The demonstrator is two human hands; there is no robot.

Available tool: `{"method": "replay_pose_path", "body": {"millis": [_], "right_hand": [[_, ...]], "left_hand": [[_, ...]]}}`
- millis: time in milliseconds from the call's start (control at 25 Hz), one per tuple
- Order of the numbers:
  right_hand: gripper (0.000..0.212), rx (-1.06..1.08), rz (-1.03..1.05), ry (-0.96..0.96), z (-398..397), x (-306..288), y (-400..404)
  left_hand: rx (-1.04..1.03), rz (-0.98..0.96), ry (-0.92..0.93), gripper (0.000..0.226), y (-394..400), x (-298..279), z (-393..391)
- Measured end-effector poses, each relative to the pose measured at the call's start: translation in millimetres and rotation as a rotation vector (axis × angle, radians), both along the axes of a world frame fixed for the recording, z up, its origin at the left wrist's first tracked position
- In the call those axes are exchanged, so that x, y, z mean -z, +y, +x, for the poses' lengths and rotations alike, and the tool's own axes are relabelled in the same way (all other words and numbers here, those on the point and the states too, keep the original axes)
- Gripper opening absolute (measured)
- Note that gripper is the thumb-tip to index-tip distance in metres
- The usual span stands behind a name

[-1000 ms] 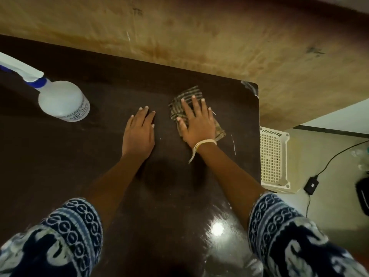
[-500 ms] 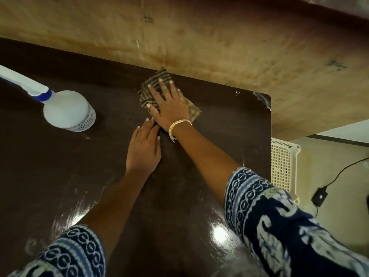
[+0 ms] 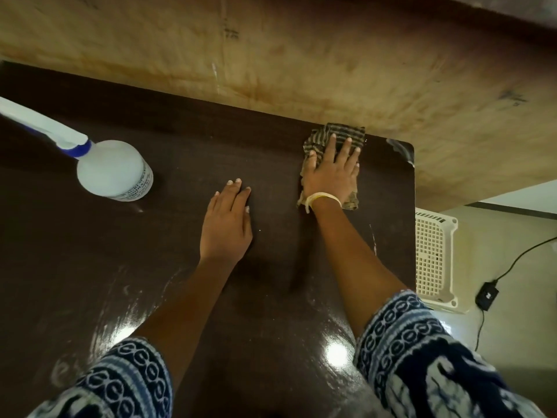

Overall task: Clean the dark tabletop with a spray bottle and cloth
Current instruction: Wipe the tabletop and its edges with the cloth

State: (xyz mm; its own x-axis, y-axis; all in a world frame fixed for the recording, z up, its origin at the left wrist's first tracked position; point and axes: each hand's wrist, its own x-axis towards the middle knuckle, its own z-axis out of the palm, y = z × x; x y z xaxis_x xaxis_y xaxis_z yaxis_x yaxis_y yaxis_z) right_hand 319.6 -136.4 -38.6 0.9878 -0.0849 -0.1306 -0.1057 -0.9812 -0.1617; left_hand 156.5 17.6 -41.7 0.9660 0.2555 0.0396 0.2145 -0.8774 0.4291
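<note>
right hand (image 3: 331, 173) has slid the cloth (image 3: 334, 135) rightward along the tabletop's far edge.

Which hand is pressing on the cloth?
The right hand, with the wrist band, lies flat on the striped cloth; the left hand rests on bare tabletop.

Left hand (image 3: 226, 224) and right hand (image 3: 331, 170) flat, fingers extended

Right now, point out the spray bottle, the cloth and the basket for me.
spray bottle (image 3: 113, 170), head view, on its white body.
cloth (image 3: 337, 132), head view, on the striped part beyond the fingertips.
basket (image 3: 431, 254), head view, on its perforated white side.
</note>
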Motion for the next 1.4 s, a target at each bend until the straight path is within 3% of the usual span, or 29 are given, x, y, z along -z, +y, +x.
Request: {"method": "replay_pose_path", "body": {"millis": [120, 240, 360, 440, 720, 880, 1080, 1240, 1400], "right_hand": [[0.065, -0.168, 0.019, 0.024, 7, -3, 71], [0.063, -0.589, 0.014, 0.027, 6, -7, 138], [0.058, -0.942, 0.009, 0.066, 6, -7, 148], [0.056, -0.915, 0.043, 0.036, 23, -5, 121], [0.058, -0.273, 0.011, -0.057, 26, 1, -40], [0.062, -0.067, -0.033, -0.012, 7, -1, 4], [0.060, -0.520, -0.003, 0.015, 1, -3, 126], [0.054, -0.879, -0.034, -0.002, -28, -5, 163], [0.052, -0.932, -0.041, -0.052, -75, 0, 148]], "left_hand": [[-0.005, 0.004, -0.015, 0.042, -1, 4, 0], [0.000, -0.015, -0.048, 0.040, 0, 7, -1], [-0.001, -0.029, -0.061, 0.040, 1, 8, -3], [0.005, -0.014, -0.061, 0.042, 0, 6, -2], [0.010, 0.003, -0.044, 0.042, 1, 4, -2], [0.051, 0.013, -0.059, 0.041, 16, 3, -18], [-0.095, 0.055, -0.056, 0.038, 63, 4, -93], [-0.120, 0.091, -0.067, 0.042, 104, 9, -148], [-0.090, 0.091, -0.066, 0.043, 132, 3, -176]]}}
